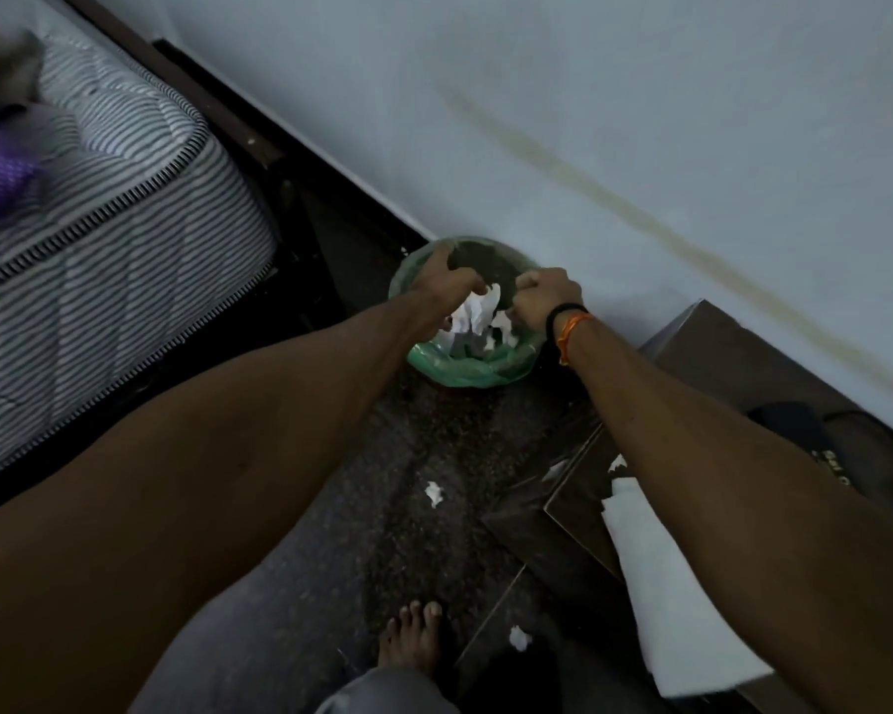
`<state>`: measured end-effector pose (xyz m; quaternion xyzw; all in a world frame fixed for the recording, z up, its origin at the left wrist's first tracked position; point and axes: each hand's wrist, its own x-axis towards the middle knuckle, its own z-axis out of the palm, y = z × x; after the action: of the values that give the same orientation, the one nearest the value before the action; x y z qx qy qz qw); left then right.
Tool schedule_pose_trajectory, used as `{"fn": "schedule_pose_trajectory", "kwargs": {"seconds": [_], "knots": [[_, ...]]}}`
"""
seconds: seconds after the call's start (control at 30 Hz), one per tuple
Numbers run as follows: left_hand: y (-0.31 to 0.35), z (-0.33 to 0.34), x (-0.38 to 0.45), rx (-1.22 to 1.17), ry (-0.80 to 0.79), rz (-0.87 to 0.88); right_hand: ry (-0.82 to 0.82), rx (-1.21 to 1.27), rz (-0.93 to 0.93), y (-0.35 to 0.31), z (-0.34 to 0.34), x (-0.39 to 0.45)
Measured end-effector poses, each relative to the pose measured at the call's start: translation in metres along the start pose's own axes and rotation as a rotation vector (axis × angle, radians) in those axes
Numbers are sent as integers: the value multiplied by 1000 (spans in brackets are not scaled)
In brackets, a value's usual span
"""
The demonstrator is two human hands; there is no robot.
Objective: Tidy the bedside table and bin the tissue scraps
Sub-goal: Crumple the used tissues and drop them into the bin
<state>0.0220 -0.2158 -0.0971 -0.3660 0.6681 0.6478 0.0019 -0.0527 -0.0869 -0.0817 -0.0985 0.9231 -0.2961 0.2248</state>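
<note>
A round bin (485, 371) with a green liner stands on the floor against the wall. Both my hands are over its mouth. My left hand (444, 280) has curled fingers, and a crumpled white tissue scrap (478, 311) hangs from its fingertips. My right hand (542, 296) is closed in a fist just right of it; nothing shows inside it. More white scraps (503, 327) lie inside the bin. The dark bedside table (717, 347) is at the right under my right forearm. It carries a flat white tissue sheet (661, 600) and small scraps (617, 463).
Two tissue scraps lie on the dark speckled floor (433, 493) (519, 639), near my bare foot (413, 636). A striped mattress (125, 239) on a dark bed frame fills the left. A black object (795, 430) sits on the bedside table by the wall.
</note>
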Motion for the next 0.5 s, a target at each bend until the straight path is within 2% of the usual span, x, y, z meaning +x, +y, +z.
{"fn": "schedule_pose_trajectory", "kwargs": {"seconds": [0.1,0.2,0.33,0.4,0.5], "knots": [[-2,6,-8,29,-16,-26,86,53,-1,13,-15,-7],[-4,16,-25,110,-68,51,129,88,-28,22,-39,-23],[5,45,-64,497,-167,327,214,164,-33,42,-84,-58],[12,63,-84,626,-279,490,232,207,-9,56,-108,-78],[21,83,-115,763,-536,602,275,242,22,78,-135,-103]]}}
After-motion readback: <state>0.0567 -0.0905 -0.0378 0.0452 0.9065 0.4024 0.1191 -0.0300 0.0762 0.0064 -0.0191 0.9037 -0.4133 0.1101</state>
